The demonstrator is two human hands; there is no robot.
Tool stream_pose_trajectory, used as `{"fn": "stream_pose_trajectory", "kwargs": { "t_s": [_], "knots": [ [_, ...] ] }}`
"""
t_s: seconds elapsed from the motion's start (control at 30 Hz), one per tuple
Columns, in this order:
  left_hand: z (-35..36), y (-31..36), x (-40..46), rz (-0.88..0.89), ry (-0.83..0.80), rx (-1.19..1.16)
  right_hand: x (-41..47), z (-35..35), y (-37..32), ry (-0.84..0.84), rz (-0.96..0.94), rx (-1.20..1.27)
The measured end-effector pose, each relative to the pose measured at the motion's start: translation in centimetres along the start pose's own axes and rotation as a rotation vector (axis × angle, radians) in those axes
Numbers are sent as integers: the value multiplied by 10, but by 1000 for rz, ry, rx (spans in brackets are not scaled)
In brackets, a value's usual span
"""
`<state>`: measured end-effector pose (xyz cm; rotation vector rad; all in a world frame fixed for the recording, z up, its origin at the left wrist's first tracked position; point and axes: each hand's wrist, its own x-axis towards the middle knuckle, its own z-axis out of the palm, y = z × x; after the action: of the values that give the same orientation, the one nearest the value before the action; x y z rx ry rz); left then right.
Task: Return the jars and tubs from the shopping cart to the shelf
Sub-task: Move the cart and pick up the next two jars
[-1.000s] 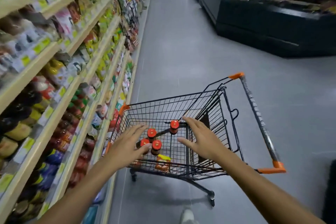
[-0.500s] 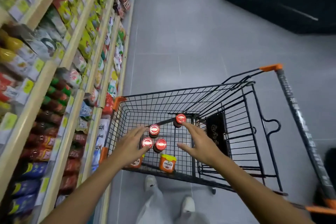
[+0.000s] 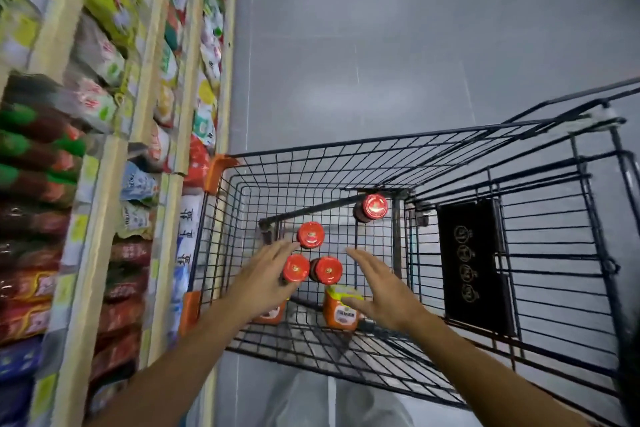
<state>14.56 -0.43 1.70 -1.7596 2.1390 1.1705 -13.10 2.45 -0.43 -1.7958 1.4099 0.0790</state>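
A grey shop floor [image 3: 363, 55] runs down the aisle, with stocked shelves [image 3: 104, 184] close on the left and a black wire shopping cart [image 3: 346, 152] pulled up just beside them. Nearest the person, two orange tubs lie in the basket: one [image 3: 337, 314] with a yellow-green lid under the right hand [image 3: 381, 298], another [image 3: 272, 314] mostly hidden beneath the left hand [image 3: 263, 281]. Both hands are spread, fingers apart, gripping nothing; the left fingertips come up against the nearest red-lidded jar [image 3: 295, 268], though I cannot tell if they press on it. Touching that jar is a second [image 3: 327, 270], a third [image 3: 310, 235] stands just behind, and a fourth [image 3: 372, 207] stands apart toward the far corner. The jars look like glass, so likely heavy for their size, hard, breakable, and prone to knock together; the smooth lid may slip, so I would wrap the fingers round the body below it. The tubs seem lighter plastic that might give a little, best held across the sides. Compared with half a second ago, the view has tipped further down, both hands have sunk deeper into the basket, and the right hand has moved back from the far jar to the tub.
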Motion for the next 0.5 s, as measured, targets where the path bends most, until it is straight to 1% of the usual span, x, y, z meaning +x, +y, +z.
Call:
{"fn": "stream_pose_trajectory", "kwargs": {
  "t_s": [0.2, 0.5],
  "knots": [
    [32, -23, 18, -8, 27, -35, 45, 54, 36, -86, 15, 79],
    [64, -51, 24, -32, 72, -74, 93, 110, 50, -32, 110, 377]
  ]
}}
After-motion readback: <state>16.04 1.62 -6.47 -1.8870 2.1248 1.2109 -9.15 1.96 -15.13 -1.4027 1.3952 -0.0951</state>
